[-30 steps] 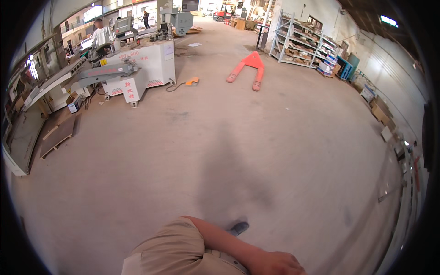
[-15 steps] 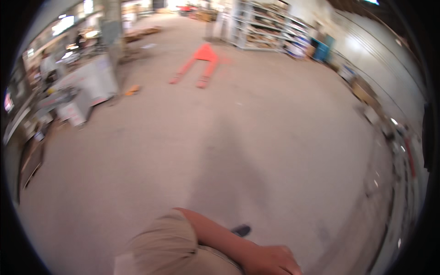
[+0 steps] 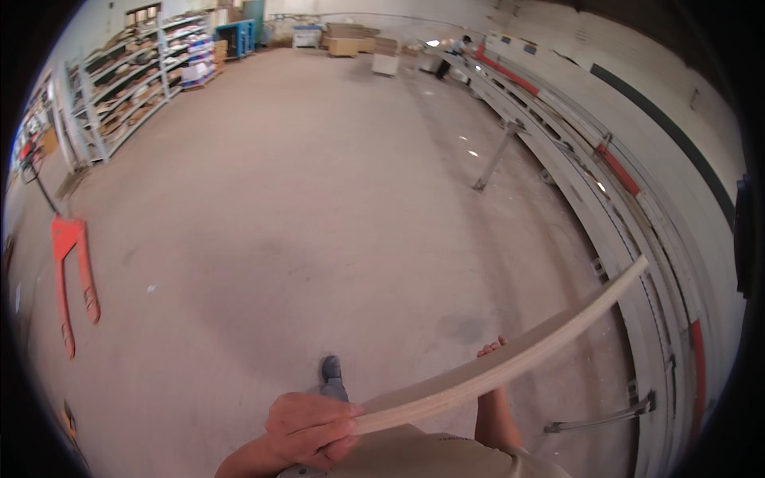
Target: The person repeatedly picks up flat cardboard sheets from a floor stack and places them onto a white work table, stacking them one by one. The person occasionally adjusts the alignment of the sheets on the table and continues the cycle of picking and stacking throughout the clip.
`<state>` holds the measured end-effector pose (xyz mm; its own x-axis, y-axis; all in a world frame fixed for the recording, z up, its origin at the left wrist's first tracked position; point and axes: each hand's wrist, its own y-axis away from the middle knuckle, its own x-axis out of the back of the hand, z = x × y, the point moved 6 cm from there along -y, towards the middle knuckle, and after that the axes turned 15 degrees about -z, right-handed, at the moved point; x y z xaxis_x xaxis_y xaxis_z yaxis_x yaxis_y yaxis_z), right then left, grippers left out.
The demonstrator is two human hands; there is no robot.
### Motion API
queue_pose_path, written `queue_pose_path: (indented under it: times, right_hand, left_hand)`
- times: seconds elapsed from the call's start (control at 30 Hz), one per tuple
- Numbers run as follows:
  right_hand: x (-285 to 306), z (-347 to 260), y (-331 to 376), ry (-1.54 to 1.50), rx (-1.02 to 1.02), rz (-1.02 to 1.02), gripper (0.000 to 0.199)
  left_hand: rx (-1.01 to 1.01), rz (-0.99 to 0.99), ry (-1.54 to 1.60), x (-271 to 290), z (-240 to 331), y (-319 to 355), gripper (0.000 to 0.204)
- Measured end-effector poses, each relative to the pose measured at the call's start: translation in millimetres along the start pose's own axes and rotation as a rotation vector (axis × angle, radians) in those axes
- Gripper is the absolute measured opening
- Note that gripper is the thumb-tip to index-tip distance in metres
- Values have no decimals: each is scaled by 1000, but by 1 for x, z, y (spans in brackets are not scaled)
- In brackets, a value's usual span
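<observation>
A long pale wooden board [image 3: 494, 357] slants in front of my body, rising from lower middle to the right. My left hand [image 3: 315, 429] is closed round its near-left end, thumb and fingers pinching the edge. Further along, my right hand [image 3: 492, 346] supports it from beneath. Its fingertips show beyond the far edge, while the palm is hidden by the board. At the right, the board's other end overlaps the view of a long metal rail machine [image 3: 570, 179]; whether they touch I cannot tell.
A red pallet jack [image 3: 70, 231] stands at the left on the concrete floor. Loaded grey shelves [image 3: 127, 88] are at the far left. Cartons [image 3: 344, 40] stand at the back, and a person [image 3: 460, 49] is by the machine's far end. A metal support leg [image 3: 498, 155] juts toward the floor.
My view has turned to the right, so the pallet jack and shelves now appear further left. The board and both hands on it have come into view; earlier only one forearm and hand showed.
</observation>
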<state>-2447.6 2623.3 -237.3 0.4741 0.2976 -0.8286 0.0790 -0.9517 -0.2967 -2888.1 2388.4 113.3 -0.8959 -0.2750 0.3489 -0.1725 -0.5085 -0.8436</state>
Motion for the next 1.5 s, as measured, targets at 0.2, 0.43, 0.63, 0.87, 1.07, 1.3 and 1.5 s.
queue_pose_path:
  times: [0.2, 0.43, 0.63, 0.87, 1.07, 1.3, 1.5]
  right_hand:
    - [-20, -31, -109, 306, 170, 402, 53]
    - [-88, -13, -279, 773, 310, 608, 52]
    - [-44, 90, -473, 829, 170, 723, 52]
    - [-124, 191, -795, 949, -123, 361, 49]
    - [-168, 340, -994, 450, -80, -43, 51]
    - [-204, 403, -1200, 333, -158, -245, 69]
    - [-166, 467, -1364, 368, -192, -378, 99]
  left_hand:
    - [228, -518, 19, 12, -153, -111, 22]
    - [465, -749, 145, -31, -396, -180, 27]
    - [949, -746, 71, -52, -671, -200, 32]
    - [1269, 108, 513, -14, -971, -199, 62]
    - [1491, 243, 292, -41, -1165, -195, 70]
    - [1571, 229, 639, -86, -1345, -312, 77]
    - [1494, 258, 771, -156, -1520, -383, 73]
